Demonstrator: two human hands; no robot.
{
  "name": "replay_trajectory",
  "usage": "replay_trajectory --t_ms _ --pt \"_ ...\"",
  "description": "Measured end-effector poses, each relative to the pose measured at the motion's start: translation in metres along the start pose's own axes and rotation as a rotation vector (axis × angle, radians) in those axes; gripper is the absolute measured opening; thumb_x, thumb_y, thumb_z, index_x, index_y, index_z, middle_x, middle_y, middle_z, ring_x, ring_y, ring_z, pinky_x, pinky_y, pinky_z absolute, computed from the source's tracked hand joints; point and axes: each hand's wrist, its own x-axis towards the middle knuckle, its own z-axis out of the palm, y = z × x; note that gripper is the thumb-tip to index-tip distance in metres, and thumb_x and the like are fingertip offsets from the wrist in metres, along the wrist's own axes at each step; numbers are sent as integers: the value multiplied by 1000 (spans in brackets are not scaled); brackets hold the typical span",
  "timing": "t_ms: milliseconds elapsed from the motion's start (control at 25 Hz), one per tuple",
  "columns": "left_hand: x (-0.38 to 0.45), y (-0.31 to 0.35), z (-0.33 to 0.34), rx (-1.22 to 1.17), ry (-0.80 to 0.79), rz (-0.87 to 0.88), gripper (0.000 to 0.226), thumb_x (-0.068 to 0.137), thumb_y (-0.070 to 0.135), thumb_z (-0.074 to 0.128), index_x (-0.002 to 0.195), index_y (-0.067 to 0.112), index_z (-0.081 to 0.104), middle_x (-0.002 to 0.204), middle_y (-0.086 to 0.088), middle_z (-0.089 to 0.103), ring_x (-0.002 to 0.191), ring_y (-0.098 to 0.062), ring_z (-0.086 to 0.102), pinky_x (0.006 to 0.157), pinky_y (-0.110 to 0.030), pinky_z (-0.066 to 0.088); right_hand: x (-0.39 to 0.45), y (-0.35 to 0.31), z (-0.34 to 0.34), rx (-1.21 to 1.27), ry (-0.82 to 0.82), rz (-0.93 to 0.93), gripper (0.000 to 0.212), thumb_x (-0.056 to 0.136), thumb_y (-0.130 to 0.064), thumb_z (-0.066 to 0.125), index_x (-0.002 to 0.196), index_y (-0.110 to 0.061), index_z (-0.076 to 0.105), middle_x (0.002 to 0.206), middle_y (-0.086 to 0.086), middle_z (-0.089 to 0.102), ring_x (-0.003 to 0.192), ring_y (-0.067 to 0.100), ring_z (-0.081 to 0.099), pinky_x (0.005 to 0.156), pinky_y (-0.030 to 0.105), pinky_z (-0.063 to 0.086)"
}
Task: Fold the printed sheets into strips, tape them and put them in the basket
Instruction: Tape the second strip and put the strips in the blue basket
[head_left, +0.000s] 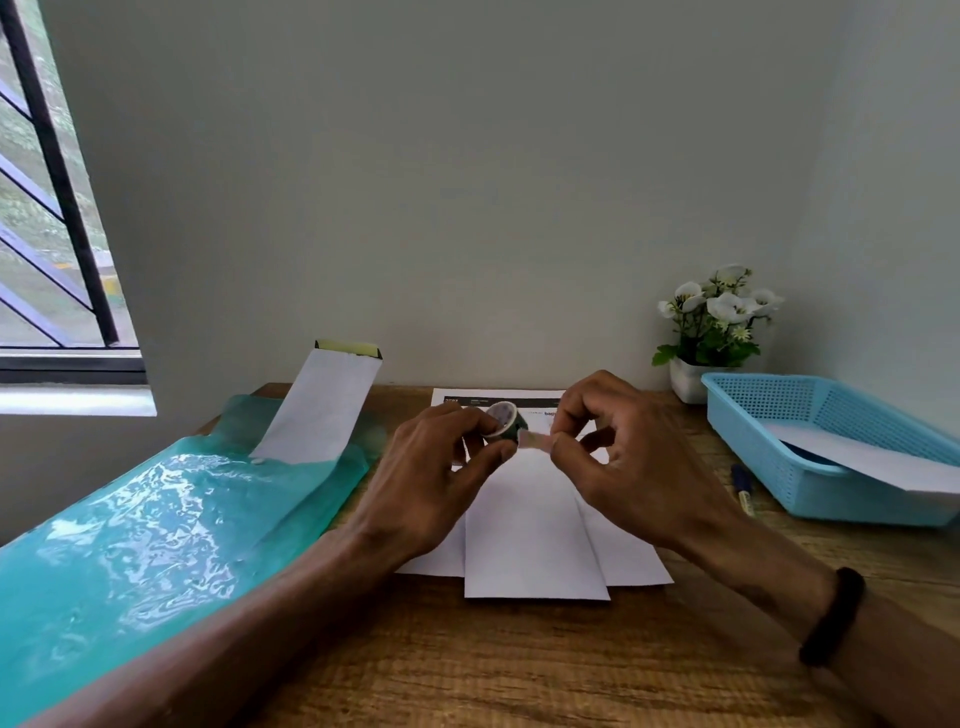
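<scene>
- While both forearms reach over the folded strip (535, 540) on the table (467, 665), the left hand (431, 478) grips a tape roll (503, 422).
- The right hand (623, 457) pinches the tape's free end (535, 441).
- The basket (769, 457) sits right.

Grained wooden table (467, 665), glossy teal plastic sleeve (156, 535), perforated plastic basket (769, 415).

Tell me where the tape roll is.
The tape roll is held in the left hand, centre of the head view, above the folded sheet.
</scene>
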Motion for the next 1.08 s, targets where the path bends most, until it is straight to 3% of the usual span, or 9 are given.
replay_trajectory --t_ms 80,200,320,440,560,680,800,1080 --pt "1 -3 -2 -4 2 -5 46 92 63 53 114 29 72 97 13 69 85 -6 63 73 -32 58 3 1 -3 37 33 53 22 84 -45 67 85 -22 63 88 -11 62 84 7 62 67 20 59" --pt "2 -1 -6 0 -2 -1 51 88 65 56 113 25 74 101 11 73 88 -7 67 74 -31 59 10 7 -13 47 108 151 12 90 -31 73 90 -21 67 87 -11 69 83 4 66 66 17 57" --pt "4 11 -8 23 3 29 46 88 62 61 108 24 75 97 16 70 88 -4 66 75 -25 57 19 15 -31 199 226 304 17 88 -36 79 88 -21 71 83 -6 75 77 11 72 68 25 61" --pt "15 29 -10 63 -37 56 32 91 52 68 106 25 75 92 27 62 91 3 60 75 -13 43 25 20 -47 313 299 424 23 84 -40 82 89 -19 73 85 -4 76 77 17 76 73 33 64" --pt "43 57 7 140 -154 161 29 95 46 69 110 22 75 101 11 72 90 -4 59 78 -18 42 31 30 -65 430 405 495 20 85 -29 82 92 -11 75 85 3 76 74 17 74 76 40 66" --pt "68 82 51 87 -267 231 29 97 40 70 113 17 77 107 5 76 88 -6 62 74 -9 42 36 41 -82 490 500 519 21 83 -25 85 90 -7 76 78 5 75 69 15 71 71 35 66" --pt "79 90 101 68 -352 231 30 96 39 70 110 13 77 104 -1 78 86 -12 67 73 -27 54 37 50 -85 512 544 524 18 80 -22 87 81 -8 76 69 4 73 60 14 67 68 37 65" --pt "87 82 135 26 -388 199 30 96 37 70 112 11 76 104 -2 77 87 -11 69 78 -34 62 37 54 -79 507 524 531 16 83 -15 84 91 -4 76 79 9 76 64 13 70 64 35 66"
